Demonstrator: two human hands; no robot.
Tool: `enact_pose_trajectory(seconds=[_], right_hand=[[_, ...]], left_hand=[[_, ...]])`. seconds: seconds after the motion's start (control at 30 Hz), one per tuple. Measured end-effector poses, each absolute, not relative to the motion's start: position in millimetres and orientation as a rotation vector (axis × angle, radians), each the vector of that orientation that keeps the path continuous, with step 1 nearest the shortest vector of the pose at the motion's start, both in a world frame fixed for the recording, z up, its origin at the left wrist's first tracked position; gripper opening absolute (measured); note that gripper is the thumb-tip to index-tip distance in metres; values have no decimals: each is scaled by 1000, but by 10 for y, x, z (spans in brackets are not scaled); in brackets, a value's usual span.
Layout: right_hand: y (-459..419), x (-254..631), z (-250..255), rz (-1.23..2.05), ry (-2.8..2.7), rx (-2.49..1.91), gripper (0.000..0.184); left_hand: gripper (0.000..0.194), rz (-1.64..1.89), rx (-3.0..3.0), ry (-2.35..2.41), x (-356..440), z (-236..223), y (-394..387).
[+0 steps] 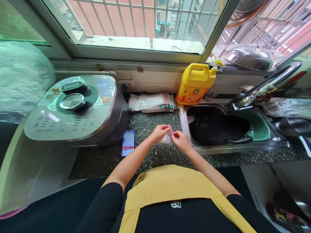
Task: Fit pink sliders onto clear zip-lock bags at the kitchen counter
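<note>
Above the speckled counter [155, 155], a small clear plastic zip bag [167, 139] hangs between my hands, its pink strip [171, 130] uppermost. My left hand [161, 133] pinches one end of the strip. The other end is between the closed fingers of my right hand [181, 140]. Whether anything is inside the bag I cannot make out. Behind them, against the wall, lies a stack of clear bags [152, 103] with coloured edges at its right end.
A large rice cooker [104, 119] stands on the left, with a phone [128, 143] beside it. To the right, a black pan [218, 127] sits in the metal sink [201, 150] under a faucet [252, 97]. A yellow jug [194, 84] stands behind the sink's left corner.
</note>
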State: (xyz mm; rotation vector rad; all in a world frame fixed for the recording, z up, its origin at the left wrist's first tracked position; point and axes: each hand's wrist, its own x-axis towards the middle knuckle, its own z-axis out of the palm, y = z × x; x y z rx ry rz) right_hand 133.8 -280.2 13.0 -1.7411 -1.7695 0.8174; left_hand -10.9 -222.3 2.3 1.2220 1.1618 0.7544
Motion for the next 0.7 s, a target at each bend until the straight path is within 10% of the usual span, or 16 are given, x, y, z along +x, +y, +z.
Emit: enact_pose_trajectory(seconds=[0.7], right_hand=[[-1894, 1873, -284, 563, -1840, -2641, 31]], left_hand=[[20, 421, 1424, 1414, 276, -542, -1827]])
